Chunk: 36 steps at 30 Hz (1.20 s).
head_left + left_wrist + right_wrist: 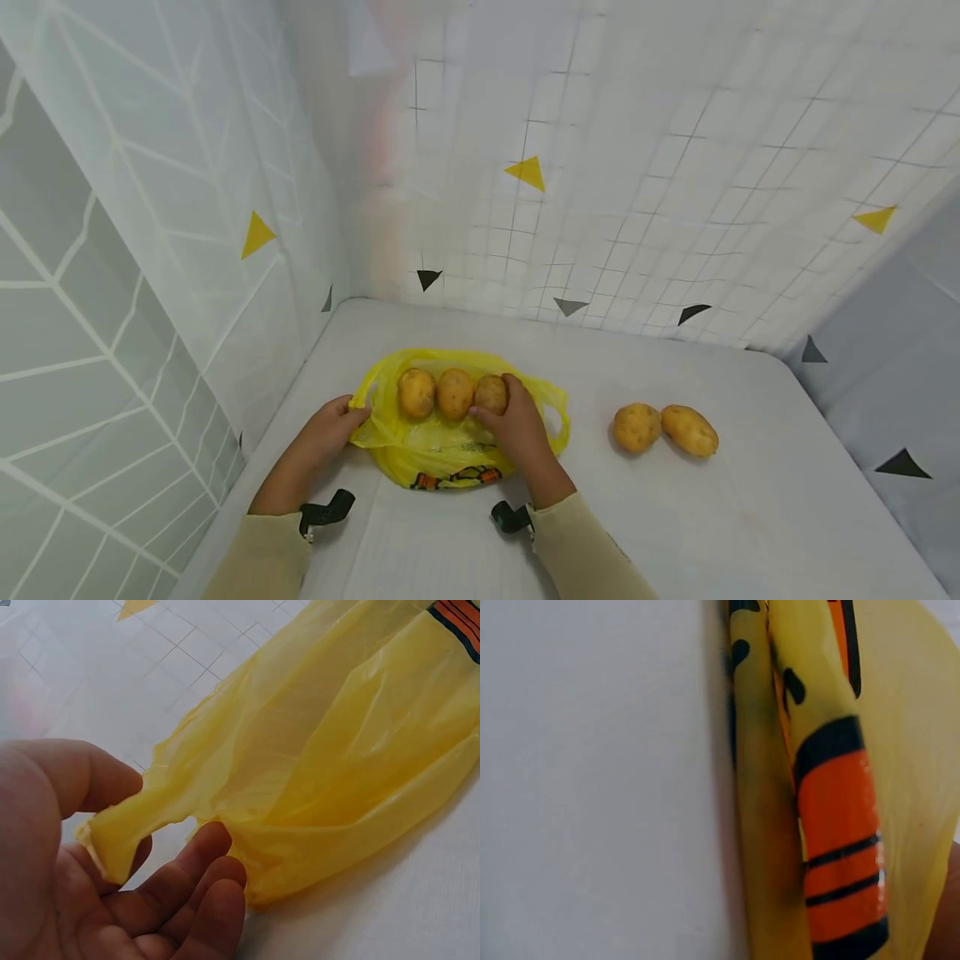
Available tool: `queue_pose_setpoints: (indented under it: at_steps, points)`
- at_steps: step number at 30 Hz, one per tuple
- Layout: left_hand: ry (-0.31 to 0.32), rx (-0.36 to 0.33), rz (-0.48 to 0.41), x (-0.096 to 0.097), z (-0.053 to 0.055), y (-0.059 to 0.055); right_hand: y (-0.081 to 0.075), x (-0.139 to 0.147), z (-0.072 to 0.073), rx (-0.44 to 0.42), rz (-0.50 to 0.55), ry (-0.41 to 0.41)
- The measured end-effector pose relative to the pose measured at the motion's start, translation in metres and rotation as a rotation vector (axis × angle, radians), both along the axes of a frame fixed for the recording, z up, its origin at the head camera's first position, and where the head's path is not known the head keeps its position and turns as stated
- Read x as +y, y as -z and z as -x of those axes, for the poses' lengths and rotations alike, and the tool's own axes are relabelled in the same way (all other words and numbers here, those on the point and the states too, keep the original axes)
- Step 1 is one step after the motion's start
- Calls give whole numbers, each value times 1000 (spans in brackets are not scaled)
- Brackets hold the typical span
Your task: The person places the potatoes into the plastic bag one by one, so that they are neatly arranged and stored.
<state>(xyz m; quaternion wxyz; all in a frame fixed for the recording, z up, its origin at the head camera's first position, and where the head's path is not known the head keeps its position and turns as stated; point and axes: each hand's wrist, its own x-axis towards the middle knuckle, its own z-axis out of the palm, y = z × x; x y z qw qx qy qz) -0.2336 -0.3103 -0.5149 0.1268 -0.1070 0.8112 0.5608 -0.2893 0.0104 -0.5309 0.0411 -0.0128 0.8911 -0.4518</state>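
A yellow plastic bag (427, 462) with an orange and black print lies spread on the table, its mouth opened out. Three potatoes sit in a row on it: one at the left (416, 393), one in the middle (455, 393) and one at the right (491, 393). My left hand (333, 427) pinches the bag's left handle between thumb and forefinger; the left wrist view shows the handle (124, 836) between them. With thumb and fingers around the right-hand potato, my right hand (520, 425) grips it. The bag's printed side (844, 825) fills much of the right wrist view and hides most of that hand.
Two more potatoes, a rounder one (637, 428) and a longer one (690, 431), lie on the white table (750, 517) to the right of the bag. Patterned sheets (637, 167) hang behind the table and along both sides.
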Motion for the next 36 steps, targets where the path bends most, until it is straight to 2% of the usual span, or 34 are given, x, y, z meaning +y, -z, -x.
queue_pose_setpoints:
  at_steps: [7, 14, 27, 36]
  points:
    - [-3, -18, 4, 0, 1, 2, -7, 3, -6, -20, -8, 5]
    - [-3, 10, -32, -2, 2, 6, -23, 6, -13, -18, -23, 19]
    - [12, 6, -28, 0, 2, 3, -58, 12, -29, 6, -14, -8]
    - [19, 6, -12, 1, 1, 2, -69, 20, -32, 8, 25, -14]
